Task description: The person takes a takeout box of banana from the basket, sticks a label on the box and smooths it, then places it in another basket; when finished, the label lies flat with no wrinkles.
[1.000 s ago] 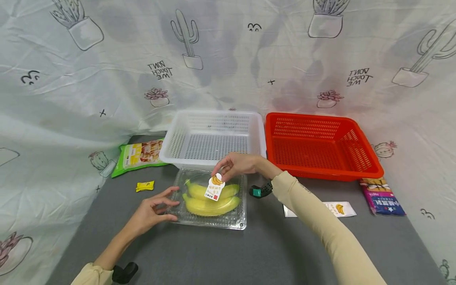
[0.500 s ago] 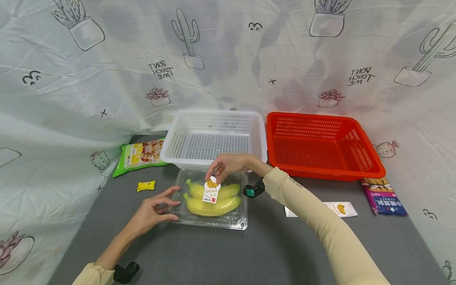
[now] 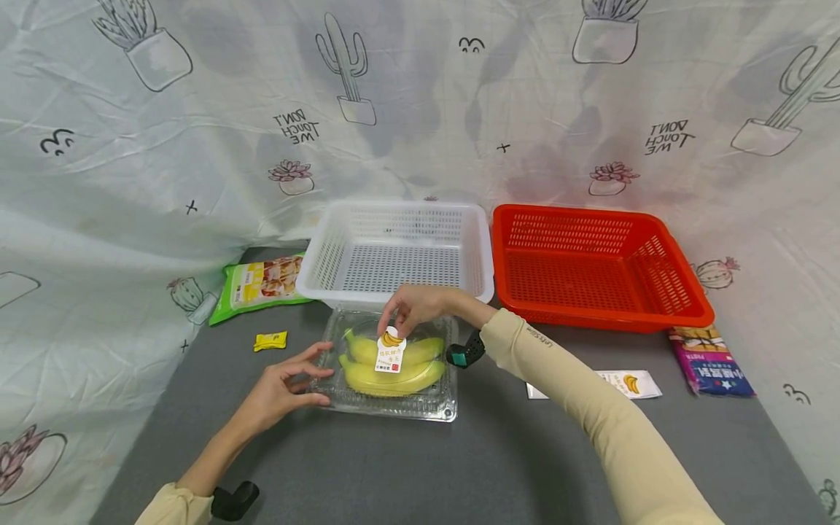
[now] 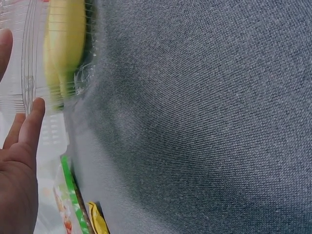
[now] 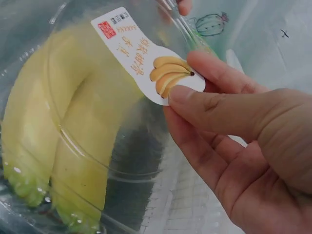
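Observation:
A clear plastic clamshell box (image 3: 441,405) holding two yellow bananas (image 3: 367,380) sits on the grey table in front of the white basket. With thumb and fingers spread, my left hand (image 3: 278,386) rests against the box's left side; its fingertips meet the edge of the box (image 4: 30,63) in the left wrist view. Thumb and fingers of my right hand (image 3: 423,302) pinch the round top end of a white banana sticker (image 5: 130,51). Its rectangular lower end lies close over the lid, above the bananas, with orange lettering and a small red square.
Behind the box stand a white basket (image 3: 308,273) and a red basket (image 3: 656,321). A green food bag (image 3: 265,283) and a small yellow packet (image 3: 270,340) lie left. White banana-printed paper (image 3: 633,383), partly behind my right sleeve, and a purple bag (image 3: 712,361) lie right.
My right hand has moved slightly left and lower with the sticker, which now hangs straighter over the lid. The left hand has stayed at the box's left side.

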{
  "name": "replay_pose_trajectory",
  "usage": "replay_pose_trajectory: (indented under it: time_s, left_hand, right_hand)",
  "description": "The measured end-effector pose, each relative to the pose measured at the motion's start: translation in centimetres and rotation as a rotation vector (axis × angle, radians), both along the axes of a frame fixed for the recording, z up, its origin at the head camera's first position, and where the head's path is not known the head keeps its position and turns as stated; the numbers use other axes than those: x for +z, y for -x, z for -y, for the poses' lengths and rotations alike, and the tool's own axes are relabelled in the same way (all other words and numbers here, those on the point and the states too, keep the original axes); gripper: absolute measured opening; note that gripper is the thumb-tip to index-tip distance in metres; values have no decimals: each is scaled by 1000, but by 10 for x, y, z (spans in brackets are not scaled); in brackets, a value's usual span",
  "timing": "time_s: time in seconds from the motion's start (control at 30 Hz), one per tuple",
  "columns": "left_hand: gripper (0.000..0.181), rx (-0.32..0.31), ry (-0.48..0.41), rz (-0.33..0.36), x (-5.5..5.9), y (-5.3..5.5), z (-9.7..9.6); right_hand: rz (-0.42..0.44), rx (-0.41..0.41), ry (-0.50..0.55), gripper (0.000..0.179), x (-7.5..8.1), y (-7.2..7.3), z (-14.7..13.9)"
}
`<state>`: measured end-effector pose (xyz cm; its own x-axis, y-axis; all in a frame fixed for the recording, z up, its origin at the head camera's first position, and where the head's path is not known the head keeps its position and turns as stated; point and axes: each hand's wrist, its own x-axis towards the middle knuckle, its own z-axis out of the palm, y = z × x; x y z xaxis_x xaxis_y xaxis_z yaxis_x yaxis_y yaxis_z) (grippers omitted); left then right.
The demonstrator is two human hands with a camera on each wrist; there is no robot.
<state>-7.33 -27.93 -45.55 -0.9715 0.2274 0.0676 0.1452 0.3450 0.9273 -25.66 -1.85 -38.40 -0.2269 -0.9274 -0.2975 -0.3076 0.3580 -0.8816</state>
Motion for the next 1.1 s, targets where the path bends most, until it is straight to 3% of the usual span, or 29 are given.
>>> replay_pose_trajectory:
  time_s: [0.5,1.1]
  left_hand:
    - [42,-13,9,-36,1,1,0]
    - [42,-11,9,-46,-2,0,0]
  right_hand:
    - [-293,78,17,25,3,-7,4]
    - [-550,19,-25,27,-2,-24,5]
